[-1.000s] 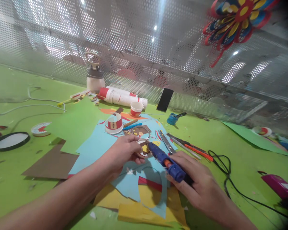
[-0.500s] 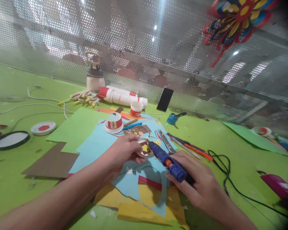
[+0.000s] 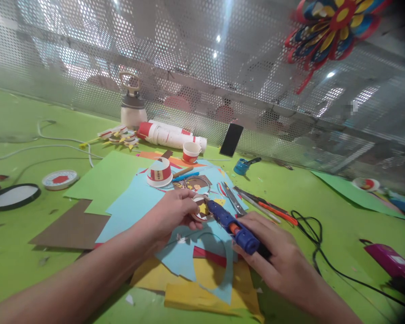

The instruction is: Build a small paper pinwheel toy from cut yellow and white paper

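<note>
My left hand (image 3: pixel 178 209) pinches a small round paper disc (image 3: pixel 200 215) by its left edge; brown, white and yellow pieces show on its face. A blue hot glue gun (image 3: pixel 231 225) is gripped in my right hand (image 3: pixel 273 247), its nozzle at the disc's upper right edge. Whether the nozzle touches the disc I cannot tell. Beneath both hands lie light blue paper (image 3: pixel 131 213) and yellow paper (image 3: pixel 209 299). Just beyond them are an upturned red and white paper cup (image 3: pixel 159 173), a blue pen (image 3: pixel 186 177) and a pair of scissors (image 3: pixel 233 199).
Orange-handled tools (image 3: pixel 278 212) and a black cable (image 3: pixel 319 234) lie to the right. Further back are stacked paper cups (image 3: pixel 172 137), a spray bottle (image 3: pixel 133 110), a phone (image 3: pixel 231 139) and a blue pot (image 3: pixel 241 166). A perforated metal screen (image 3: pixel 189 67) rises behind the green table (image 3: pixel 10 252).
The glue gun's nozzle has shifted slightly left over the disc's edge. My left hand still holds the disc in nearly the same place. The whole view has moved slightly.
</note>
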Tool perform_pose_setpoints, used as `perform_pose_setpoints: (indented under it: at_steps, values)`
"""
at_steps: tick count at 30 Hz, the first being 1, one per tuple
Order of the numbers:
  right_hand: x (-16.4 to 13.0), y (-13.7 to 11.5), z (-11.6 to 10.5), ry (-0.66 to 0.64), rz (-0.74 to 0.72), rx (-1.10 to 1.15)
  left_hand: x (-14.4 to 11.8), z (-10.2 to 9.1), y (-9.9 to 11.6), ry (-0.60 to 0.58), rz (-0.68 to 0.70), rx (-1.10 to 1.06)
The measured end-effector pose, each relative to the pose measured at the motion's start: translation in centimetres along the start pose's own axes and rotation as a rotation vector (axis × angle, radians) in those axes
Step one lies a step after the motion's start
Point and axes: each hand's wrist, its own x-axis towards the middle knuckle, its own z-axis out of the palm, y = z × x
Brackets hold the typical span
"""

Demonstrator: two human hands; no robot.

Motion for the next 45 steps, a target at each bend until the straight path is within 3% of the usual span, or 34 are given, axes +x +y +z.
perform_pose_setpoints:
  at_steps: [8, 18, 25, 31, 37, 41, 45]
  values:
    - [-0.2, 0.2, -0.1, 0.009, 0.024, 0.033, 0.0, 0.0, 0.0, -0.016, 0.008, -0.015]
    - [-0.3, 0.9, -0.1, 0.113, 0.068, 0.008, 0.1, -0.2, 0.2, -0.014, -0.019, -0.049]
    - [1.0, 3.8, 0.1, 0.193, 0.171, -0.053, -0.1, -0.3, 0.3, -0.056, -0.041, -0.15]
    - [1.8, 7.0, 0.3, 0.073, 0.435, -0.206, -0.2, -0.4, 0.3, -0.066, -0.022, -0.161]
    - [1.3, 9.4, 1.1, -0.083, 0.382, -0.239, -0.7, -0.3, 0.9, -0.089, 0.076, -0.151]
    - [1.5, 8.3, -0.1, -0.053, 0.347, -0.245, -1.0, -0.2, 1.1, -0.052, 0.12, -0.122]
    - [2.4, 3.3, -1.9, 0.164, 0.204, -0.087, -0.7, 0.0, 0.7, 0.004, 0.159, -0.053]
